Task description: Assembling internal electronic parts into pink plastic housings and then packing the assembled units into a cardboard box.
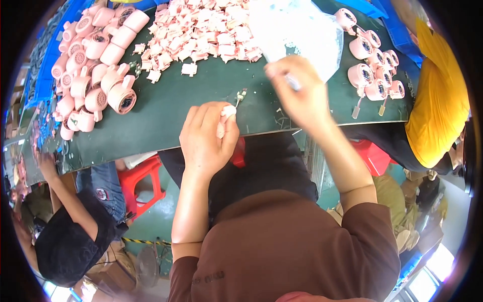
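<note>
Close to the table's near edge, my left hand (pixel 207 137) is closed around a small pink plastic part (pixel 222 126), mostly covered by the fingers. A small circuit board with thin wires (pixel 241 96) sticks out just beyond the fingertips; whether it is joined to the pink part I cannot tell. My right hand (pixel 302 94) is raised over the table beside a clear plastic bag (pixel 322 38) and is smeared by motion. Its fingers are curled, with something pale (pixel 293 82) showing between them that I cannot make out.
A heap of small pink plastic pieces (pixel 201 32) lies on the green table (pixel 166 113). Pink round housings with handles (pixel 95 75) crowd the left; more pink housings (pixel 370 65) with wires sit at the right. Blue trays line the edges. Co-workers sit on both sides, near red stools (pixel 143 183).
</note>
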Tool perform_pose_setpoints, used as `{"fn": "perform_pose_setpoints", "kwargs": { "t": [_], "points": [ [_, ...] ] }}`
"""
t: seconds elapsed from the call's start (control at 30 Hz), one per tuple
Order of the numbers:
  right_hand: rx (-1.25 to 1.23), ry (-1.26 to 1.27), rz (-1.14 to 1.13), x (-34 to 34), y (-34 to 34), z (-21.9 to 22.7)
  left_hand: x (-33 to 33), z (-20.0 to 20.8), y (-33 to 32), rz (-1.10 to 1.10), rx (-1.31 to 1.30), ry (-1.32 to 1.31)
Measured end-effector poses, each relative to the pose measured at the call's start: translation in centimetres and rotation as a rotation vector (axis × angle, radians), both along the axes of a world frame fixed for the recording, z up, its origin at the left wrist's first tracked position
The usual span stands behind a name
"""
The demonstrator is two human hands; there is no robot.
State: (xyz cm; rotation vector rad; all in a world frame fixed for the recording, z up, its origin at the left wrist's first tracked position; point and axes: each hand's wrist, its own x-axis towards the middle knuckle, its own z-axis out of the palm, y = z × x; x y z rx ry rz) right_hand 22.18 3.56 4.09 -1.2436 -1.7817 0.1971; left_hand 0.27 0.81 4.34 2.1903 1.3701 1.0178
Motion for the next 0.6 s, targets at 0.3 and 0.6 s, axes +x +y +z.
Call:
{"fn": "perform_pose_setpoints", "kwargs": {
  "t": [0.3, 0.6],
  "points": [
    [-0.105, -0.329, -0.296, 5.9, 6.1, -3.5, 1.1, 0.1, 0.3, -0.031, 0.106, 0.081],
    [-0.347, 0.455, -0.051, 3.9, 2.3, 0.3, 0.4, 0.1, -1.0, -0.021, 0.073, 0.094]
  ]
}}
